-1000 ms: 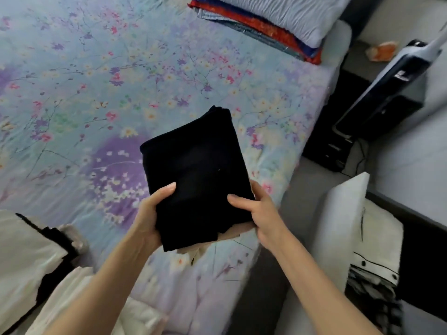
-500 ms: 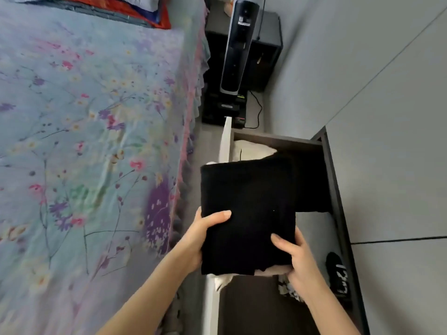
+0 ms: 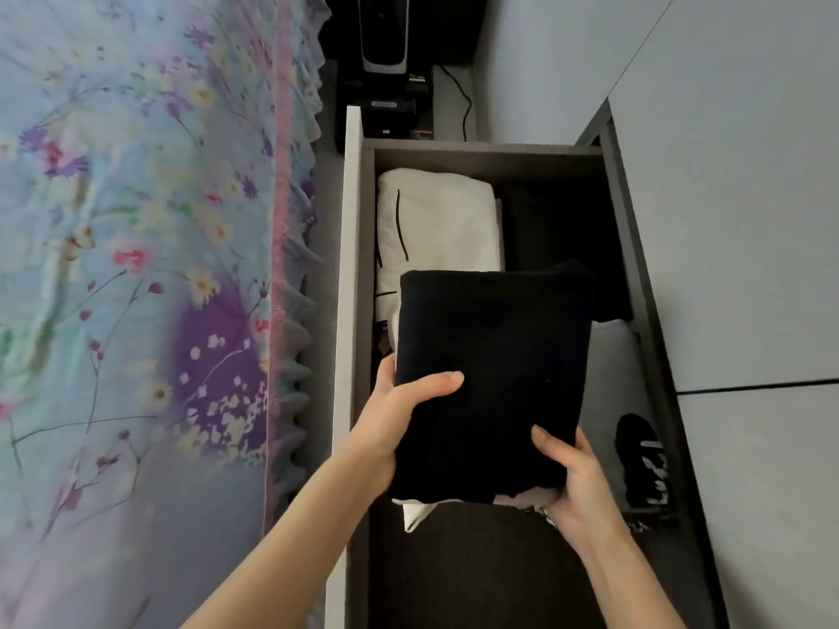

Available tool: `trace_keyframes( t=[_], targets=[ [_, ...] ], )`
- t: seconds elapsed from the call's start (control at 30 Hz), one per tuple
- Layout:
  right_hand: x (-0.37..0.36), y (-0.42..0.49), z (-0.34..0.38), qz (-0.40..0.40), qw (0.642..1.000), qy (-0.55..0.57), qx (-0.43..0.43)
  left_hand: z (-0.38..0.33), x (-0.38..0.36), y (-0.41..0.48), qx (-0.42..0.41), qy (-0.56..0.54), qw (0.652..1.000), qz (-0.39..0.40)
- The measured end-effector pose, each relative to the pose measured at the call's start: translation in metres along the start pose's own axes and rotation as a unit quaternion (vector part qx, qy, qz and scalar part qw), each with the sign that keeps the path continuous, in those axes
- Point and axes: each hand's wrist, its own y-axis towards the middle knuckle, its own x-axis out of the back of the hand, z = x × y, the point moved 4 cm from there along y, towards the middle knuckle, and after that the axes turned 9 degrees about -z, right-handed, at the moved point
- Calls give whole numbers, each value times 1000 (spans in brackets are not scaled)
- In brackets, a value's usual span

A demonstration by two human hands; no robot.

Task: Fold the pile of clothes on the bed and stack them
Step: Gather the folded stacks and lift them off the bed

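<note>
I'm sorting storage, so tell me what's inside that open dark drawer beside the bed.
The open dark drawer holds a folded cream garment, dark clothes and a black printed item. The folded black garment, held by the left hand and right hand, hides the middle.
</note>
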Motion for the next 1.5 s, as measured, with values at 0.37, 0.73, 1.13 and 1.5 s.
trace_keyframes(
  t=[0.37, 0.73, 1.13, 1.5],
  targets=[
    [5, 65, -84, 1, 994, -89, -70, 84, 14, 62, 173, -20, 974, -143],
    [2, 79, -103, 0, 975, -188, -121, 57, -2, 78, -398, 673, 592, -196],
    [-52, 111, -57, -32, 652, -661, 370, 41, 1, 153, -150, 736, 656, -77],
    [-99, -21, 6, 11, 644, -657, 393, -21, 40, -11, -327, 536, 768, -128]
  ],
)
